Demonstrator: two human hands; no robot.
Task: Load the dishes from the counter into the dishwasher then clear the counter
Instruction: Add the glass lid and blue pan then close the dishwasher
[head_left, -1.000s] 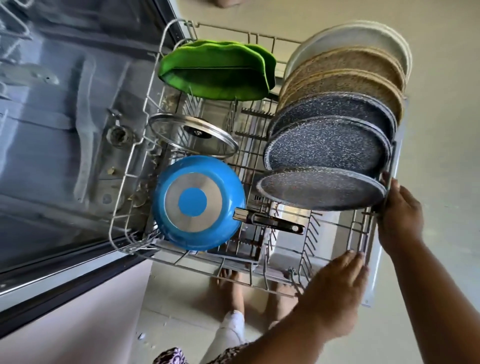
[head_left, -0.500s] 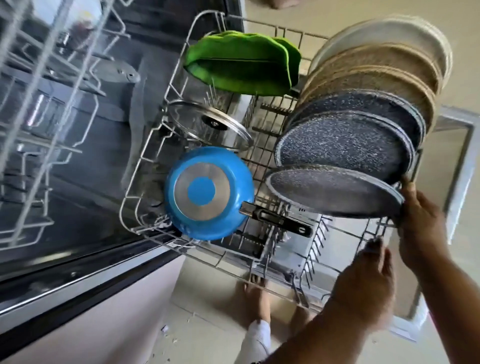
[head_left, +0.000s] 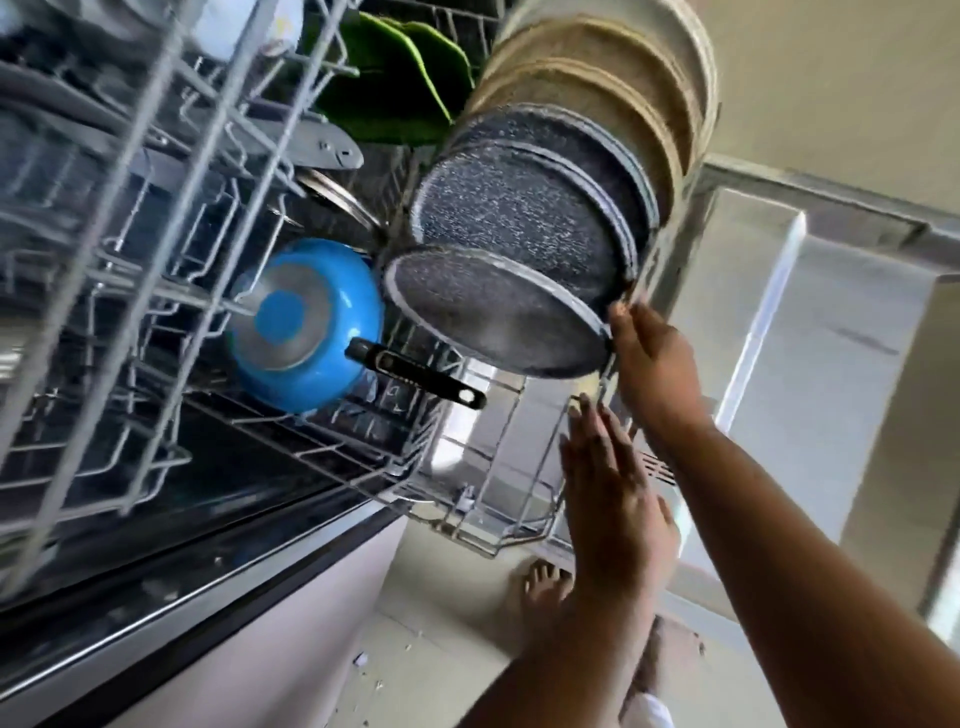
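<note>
Touching the lower rack (head_left: 496, 552), left hand (head_left: 608, 493) fingers straight, released, right hand (head_left: 657, 364) at its rim, grip unclear.

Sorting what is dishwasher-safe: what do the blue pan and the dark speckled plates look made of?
Blue pan: likely metal with a glossy blue coating; a silvery ring shows on its base. Dark speckled plates: perhaps glazed ceramic or melamine; granite-like speckle, pale rims, cannot tell which.

The floor (head_left: 831, 78) under me was pale beige, smooth, and evenly lit by bright, soft light. A few small white crumbs (head_left: 360, 660) lay scattered on it, close to the pale grey-lilac cabinet front (head_left: 234, 660) that ran along my left.
</note>
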